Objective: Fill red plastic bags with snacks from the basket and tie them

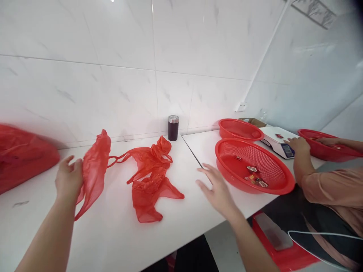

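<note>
My left hand (69, 177) grips the edge of a thin red plastic bag (93, 168), which hangs from it onto the white table (113, 234). The bag's handles trail right to a second, crumpled red plastic bag (150, 181) lying flat on the table. My right hand (217, 189) hovers over the table edge with fingers spread and holds nothing. It is between the crumpled bag and a red mesh basket (279, 181) that holds a few small wrapped sweets (255, 175).
A blurred full red bag (22, 156) sits far left. A dark jar with a silver lid (173, 127) stands at the tiled wall. Another person at the right touches a white scale (276, 141) and a red basket (326, 149). Another red basket (239, 129) sits behind.
</note>
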`<state>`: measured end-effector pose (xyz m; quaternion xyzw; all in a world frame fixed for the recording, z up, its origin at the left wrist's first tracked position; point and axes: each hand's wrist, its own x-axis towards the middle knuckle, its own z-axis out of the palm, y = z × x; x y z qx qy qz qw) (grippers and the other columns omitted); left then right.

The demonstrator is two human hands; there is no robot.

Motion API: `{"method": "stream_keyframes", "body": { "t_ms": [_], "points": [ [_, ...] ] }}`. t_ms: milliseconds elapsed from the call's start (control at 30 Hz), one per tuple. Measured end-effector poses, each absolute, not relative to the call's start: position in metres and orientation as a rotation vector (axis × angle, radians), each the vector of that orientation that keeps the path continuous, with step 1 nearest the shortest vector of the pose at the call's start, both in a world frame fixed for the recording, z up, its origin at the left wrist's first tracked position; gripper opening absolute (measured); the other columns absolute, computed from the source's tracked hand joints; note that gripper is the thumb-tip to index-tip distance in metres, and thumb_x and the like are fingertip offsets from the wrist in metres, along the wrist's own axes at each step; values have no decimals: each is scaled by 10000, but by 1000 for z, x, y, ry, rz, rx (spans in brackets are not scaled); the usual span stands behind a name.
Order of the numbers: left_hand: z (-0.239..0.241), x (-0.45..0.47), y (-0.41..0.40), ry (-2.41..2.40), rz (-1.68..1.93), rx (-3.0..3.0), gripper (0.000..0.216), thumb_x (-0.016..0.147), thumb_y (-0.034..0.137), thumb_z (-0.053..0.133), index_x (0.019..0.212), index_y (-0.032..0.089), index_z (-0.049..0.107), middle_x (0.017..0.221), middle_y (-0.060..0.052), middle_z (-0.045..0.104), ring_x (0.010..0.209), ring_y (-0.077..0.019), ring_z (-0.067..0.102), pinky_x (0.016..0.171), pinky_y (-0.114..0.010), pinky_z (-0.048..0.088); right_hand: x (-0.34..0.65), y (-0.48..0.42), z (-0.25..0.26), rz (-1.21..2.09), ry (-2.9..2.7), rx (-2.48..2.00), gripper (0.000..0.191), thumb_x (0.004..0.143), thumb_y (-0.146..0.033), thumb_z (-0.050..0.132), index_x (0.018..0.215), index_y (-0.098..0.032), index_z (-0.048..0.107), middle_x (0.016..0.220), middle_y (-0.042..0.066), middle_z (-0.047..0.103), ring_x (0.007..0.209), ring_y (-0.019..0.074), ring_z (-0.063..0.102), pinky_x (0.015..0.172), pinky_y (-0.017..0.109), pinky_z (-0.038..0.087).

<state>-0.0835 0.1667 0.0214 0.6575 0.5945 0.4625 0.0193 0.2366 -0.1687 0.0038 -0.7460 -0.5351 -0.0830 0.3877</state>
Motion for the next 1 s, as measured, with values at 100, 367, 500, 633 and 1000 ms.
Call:
{"method": "stream_keyframes", "body": {
  "t_ms": [100, 367, 500, 633, 1000],
  "points": [
    [18, -68, 126, 1802, 1437, 2055, 495, 862, 321, 580, 1294, 90, 511, 1122, -118, 654, 1063, -327, 609, 862, -542, 504, 293, -213, -1, -492, -1147, -2280, 425, 888, -415, 546, 1239, -176, 570, 1311, 158, 560, 1213, 344, 503, 995, 534, 393],
    [-72, -13, -55, 1460, 923, 2355, 572, 835, 512, 552, 1328, 230, 477, 1344, -153, 476, 1133, -355, 525, 874, -539, 469, 299, -197, -20, -448, -1294, -2327, 328, 937, -233, 403, 1202, -172, 586, 1149, 111, 677, 979, 279, 650, 837, 435, 487],
    [-94, -18, -55, 1575, 766, 2310, 639, 837, 469, 542, 1401, 193, 423, 1340, -169, 482, 1163, -374, 493, 874, -536, 456, 261, -144, -9, -414, -1383, -1988, 309, 943, -227, 411, 1193, -204, 590, 1222, 90, 637, 1088, 259, 604, 911, 426, 469],
    [-97, -36, -35, 1296, 785, 2305, 279, 865, 300, 472, 1048, 223, 668, 1094, -92, 648, 1035, -309, 556, 873, -463, 468, 211, -110, -16, -227, -1584, -1725, 255, 923, -238, 489, 1143, -241, 618, 1217, 71, 623, 1136, 224, 561, 983, 397, 431],
    [-93, -77, -13, 1387, 922, 2090, 196, 899, 304, 423, 954, 225, 593, 967, -54, 686, 845, -225, 652, 763, -368, 524, 184, -90, -48, 317, -1610, -1834, 188, 930, -177, 434, 961, -228, 613, 896, 12, 660, 835, 160, 603, 758, 291, 463]
  ]
}}
